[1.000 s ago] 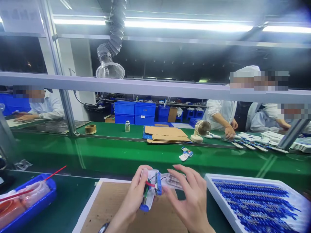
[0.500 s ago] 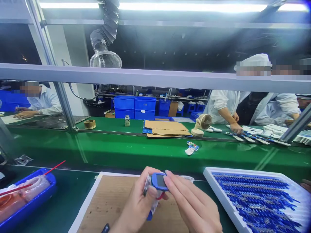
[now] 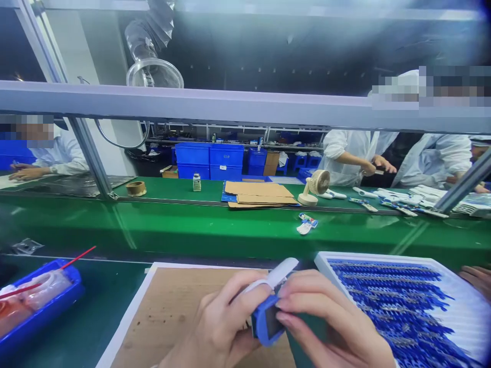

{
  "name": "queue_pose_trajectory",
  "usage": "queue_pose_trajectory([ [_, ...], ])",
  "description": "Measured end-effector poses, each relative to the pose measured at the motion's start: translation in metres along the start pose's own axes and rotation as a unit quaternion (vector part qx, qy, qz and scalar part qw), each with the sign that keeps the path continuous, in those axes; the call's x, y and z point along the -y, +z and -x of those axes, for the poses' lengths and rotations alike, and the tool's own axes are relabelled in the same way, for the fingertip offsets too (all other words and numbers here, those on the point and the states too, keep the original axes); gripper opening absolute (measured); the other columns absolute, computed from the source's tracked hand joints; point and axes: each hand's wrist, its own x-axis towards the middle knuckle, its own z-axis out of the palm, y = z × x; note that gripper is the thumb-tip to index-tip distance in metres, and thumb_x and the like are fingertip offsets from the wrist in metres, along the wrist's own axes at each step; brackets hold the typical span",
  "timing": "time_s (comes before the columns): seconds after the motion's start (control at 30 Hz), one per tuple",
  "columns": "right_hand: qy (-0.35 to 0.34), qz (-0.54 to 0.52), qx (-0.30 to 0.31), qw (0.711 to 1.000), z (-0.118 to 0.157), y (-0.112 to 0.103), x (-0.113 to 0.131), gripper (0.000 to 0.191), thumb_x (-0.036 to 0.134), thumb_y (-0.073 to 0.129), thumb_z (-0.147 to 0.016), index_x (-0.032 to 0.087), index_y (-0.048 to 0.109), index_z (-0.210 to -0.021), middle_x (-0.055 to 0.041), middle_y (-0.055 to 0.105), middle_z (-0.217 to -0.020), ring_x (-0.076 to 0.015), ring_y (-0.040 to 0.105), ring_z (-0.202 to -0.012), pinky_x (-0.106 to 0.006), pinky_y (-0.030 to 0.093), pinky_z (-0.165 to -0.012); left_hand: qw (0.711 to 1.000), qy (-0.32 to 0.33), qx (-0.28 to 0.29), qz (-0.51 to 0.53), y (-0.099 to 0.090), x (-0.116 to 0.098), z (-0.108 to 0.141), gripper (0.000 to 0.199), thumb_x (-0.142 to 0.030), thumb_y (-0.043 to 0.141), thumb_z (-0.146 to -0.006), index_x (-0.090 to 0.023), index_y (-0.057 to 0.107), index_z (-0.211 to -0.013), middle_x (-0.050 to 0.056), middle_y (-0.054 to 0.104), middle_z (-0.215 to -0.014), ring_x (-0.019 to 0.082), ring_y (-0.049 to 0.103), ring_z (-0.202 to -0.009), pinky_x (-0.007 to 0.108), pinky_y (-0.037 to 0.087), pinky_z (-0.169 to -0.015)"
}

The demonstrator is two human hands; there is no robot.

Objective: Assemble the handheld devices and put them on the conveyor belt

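Blue plastic casing (image 3: 267,321): we are gripping it between closed left hand (image 3: 217,324) and right hand (image 3: 332,319), tilting its screen (image 3: 274,323) toward us.

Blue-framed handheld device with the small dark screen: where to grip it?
Likely the blue plastic frame, by its rounded edges, from the right like the right hand: that leaves the dark screen uncovered, while the left hand holds the other end, at the white plastic strip.
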Motion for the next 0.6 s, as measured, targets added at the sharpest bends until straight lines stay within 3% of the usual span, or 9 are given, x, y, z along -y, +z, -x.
queue_pose_trajectory([
  [0.1,0.034,-0.038,0.010,0.999,-0.001,-0.002,0.002,0.006,0.015,0.065,-0.091,0.018,0.065,-0.086,-0.0003,0.066,-0.078,-0.0086,0.066,-0.072,-0.015,0.057,-0.066,0.997,0.000,0.018,-0.069,0.000,-0.005,-0.001,0.032,-0.030,0.031,-0.106,-0.018,0.049,-0.130,0.014,0.066,-0.116,0.016,0.071,-0.098,0.017,0.057,-0.077],
  [0.27,0.035,-0.039,0.019,0.998,-0.002,-0.003,0.001,0.009,0.012,0.063,-0.091,0.017,0.065,-0.085,0.0000,0.067,-0.077,-0.0082,0.066,-0.073,-0.015,0.057,-0.068,0.987,0.032,-0.004,-0.158,0.001,-0.008,-0.005,0.031,-0.026,0.028,-0.107,-0.017,0.055,-0.120,0.011,0.071,-0.106,0.015,0.074,-0.085,0.016,0.058,-0.067],
  [0.6,0.034,-0.034,0.027,0.998,-0.004,-0.006,0.002,0.010,0.008,0.065,-0.088,0.018,0.065,-0.086,-0.0016,0.068,-0.077,-0.0107,0.067,-0.072,-0.019,0.058,-0.064,0.978,0.033,-0.005,-0.207,-0.003,-0.013,-0.004,0.029,-0.022,0.031,-0.107,-0.018,0.058,-0.118,0.010,0.073,-0.106,0.014,0.075,-0.088,0.017,0.059,-0.068],
])
